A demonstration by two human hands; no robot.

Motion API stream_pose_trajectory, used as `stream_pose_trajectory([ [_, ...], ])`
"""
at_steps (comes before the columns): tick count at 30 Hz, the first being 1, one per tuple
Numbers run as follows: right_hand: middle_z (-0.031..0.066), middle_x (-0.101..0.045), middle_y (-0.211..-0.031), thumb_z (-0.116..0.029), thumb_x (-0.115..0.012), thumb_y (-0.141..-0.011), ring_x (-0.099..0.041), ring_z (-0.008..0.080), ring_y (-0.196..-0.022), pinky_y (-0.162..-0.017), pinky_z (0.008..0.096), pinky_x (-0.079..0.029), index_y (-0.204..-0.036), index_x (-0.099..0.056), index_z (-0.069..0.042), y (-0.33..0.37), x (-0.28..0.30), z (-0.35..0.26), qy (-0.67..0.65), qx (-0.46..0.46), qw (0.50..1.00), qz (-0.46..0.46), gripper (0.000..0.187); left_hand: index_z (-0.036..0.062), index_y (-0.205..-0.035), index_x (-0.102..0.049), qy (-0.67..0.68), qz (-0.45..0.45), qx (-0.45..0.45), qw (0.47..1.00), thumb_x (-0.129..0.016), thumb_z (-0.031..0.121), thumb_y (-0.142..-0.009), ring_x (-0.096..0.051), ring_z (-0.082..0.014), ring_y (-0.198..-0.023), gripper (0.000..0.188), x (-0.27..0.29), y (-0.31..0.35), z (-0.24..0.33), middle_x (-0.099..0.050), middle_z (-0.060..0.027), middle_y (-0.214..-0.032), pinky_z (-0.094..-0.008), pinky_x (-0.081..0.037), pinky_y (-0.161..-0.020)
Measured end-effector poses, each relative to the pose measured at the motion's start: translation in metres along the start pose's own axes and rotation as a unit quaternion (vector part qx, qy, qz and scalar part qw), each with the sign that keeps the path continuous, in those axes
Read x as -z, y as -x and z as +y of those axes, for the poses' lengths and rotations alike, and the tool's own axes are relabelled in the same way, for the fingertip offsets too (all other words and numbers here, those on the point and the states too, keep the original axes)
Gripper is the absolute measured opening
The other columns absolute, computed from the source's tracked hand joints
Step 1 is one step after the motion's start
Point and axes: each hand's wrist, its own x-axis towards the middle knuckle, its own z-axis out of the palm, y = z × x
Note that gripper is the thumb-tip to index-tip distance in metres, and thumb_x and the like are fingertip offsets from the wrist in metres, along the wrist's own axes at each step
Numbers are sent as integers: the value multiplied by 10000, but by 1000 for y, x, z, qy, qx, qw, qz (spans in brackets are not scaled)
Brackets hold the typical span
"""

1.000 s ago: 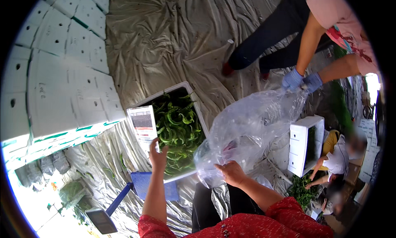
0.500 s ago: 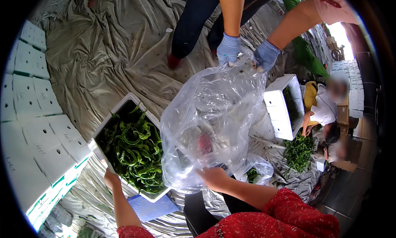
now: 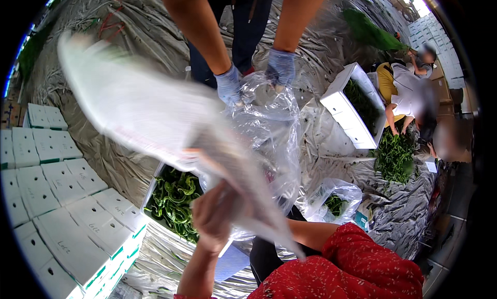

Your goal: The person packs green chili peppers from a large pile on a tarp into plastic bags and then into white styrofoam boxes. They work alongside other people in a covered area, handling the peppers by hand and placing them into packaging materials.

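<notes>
My left hand is closed on a large, pale sheet, smeared by motion, that slants across the middle of the view. Its material I cannot make out. My right forearm reaches in behind the sheet's lower end, which hides my right hand. Beyond the sheet hangs a clear plastic bag. A co-worker's blue-gloved hands grip its top edge. Under the sheet, at my left, stands a white box of long green peppers, partly covered.
Stacked white cartons line the left. A tilted white box lies at the right beside a green pepper pile, where a person crouches. A smaller clear bag with peppers sits near my right. Wrinkled sheeting covers the floor.
My left hand has left the pepper box's rim and now holds the pale sheet up. My right hand, earlier at the plastic bag, is now hidden. The view has shifted.
</notes>
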Motion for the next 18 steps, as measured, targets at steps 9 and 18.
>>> stream_pose_trajectory([
  [9, 79, -652, -726, -102, -561, -719, -652, 234, -696, -666, 381, -499, -693, -633, -85, -17, -30, 77, 25, -29, 989, 143, 78, 108, -1006, -648, -78, -238, 95, 963, -566, 50, -731, -575, -290, -975, 292, -191, 97, -135, -623, -88, -1071, -412, -456, -822],
  [18, 105, -647, -1034, -195, -512, -837, -613, 274, -974, -820, 426, -442, -1020, -642, -108, -64, -24, 153, -24, -147, 987, -60, 240, 43, -1166, -497, 607, 95, 618, 492, -394, 293, -934, -582, -299, -904, 355, -251, 153, -221, -560, -141, -1031, -435, -500, -795],
])
